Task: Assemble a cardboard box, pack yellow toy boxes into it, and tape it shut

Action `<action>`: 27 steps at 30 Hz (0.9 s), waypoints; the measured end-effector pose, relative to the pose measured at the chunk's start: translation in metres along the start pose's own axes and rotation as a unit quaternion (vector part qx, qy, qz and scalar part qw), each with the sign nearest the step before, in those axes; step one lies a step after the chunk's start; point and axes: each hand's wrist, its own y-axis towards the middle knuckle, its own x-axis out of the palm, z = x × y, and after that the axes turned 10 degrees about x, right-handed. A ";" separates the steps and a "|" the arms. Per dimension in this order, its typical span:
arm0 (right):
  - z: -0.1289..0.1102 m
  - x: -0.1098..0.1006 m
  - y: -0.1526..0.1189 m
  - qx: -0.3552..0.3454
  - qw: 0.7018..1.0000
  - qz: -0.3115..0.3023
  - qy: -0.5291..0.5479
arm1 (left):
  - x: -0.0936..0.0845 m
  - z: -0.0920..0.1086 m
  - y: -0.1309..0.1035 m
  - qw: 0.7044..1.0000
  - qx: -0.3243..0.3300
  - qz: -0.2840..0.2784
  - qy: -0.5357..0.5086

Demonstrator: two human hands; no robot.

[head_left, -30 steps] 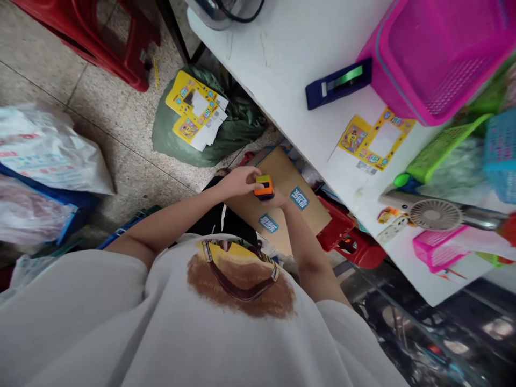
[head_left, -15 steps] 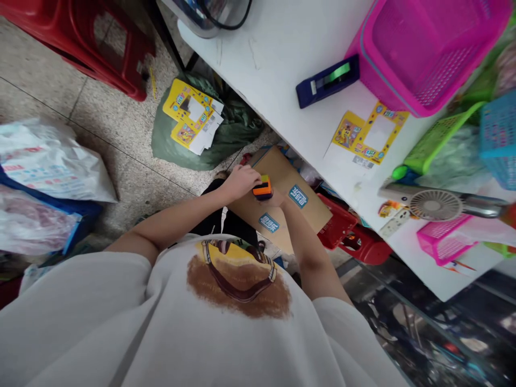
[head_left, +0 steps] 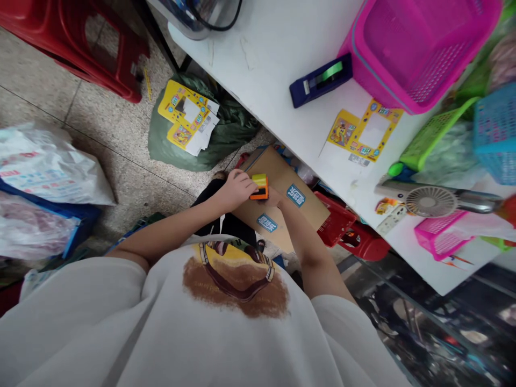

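**Between your fingers: one small toy block**

Between your two hands, over the cardboard box (head_left: 282,201), sits one orange and yellow-green block (head_left: 259,187). Your left hand (head_left: 236,188) curls its fingers (head_left: 246,185) around the block's near side; your right hand (head_left: 275,197) grips it from beneath, mostly hidden. Beyond the box, the white table (head_left: 278,48) bears one blue tape dispenser (head_left: 320,80), one yellow card (head_left: 365,130), two pink baskets (head_left: 415,45) and one fan (head_left: 431,200).

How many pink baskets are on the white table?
2. A large pink basket stands at the table's far side beside the tape dispenser; a small pink basket lies near the table's front edge, below the handheld fan. Clutter may hide others.
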 end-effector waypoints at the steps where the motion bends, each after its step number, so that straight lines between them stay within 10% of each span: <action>1: 0.001 0.000 0.003 -0.001 1.000 0.002 0.002 | -0.003 -0.005 0.002 1.000 -0.016 0.002 -0.014; 7: 0.007 0.003 0.013 -0.015 0.999 0.018 0.033 | 0.006 -0.028 -0.013 0.989 -0.105 0.020 -0.101; 11: 0.012 0.005 0.016 -0.022 0.998 0.019 0.061 | 0.063 0.010 -0.064 0.961 -0.199 0.104 -0.160; 15: 0.018 0.001 0.015 -0.021 0.996 0.014 0.085 | 0.118 0.038 -0.098 0.954 -0.275 -0.014 -0.122; 21: 0.015 -0.001 0.012 -0.013 0.996 0.012 0.090 | 0.136 -0.015 -0.058 0.973 -0.110 -0.156 -0.130; 27: -0.012 -0.009 -0.003 0.000 0.998 0.023 0.054 | 0.147 -0.030 -0.033 0.971 -0.105 -0.190 -0.104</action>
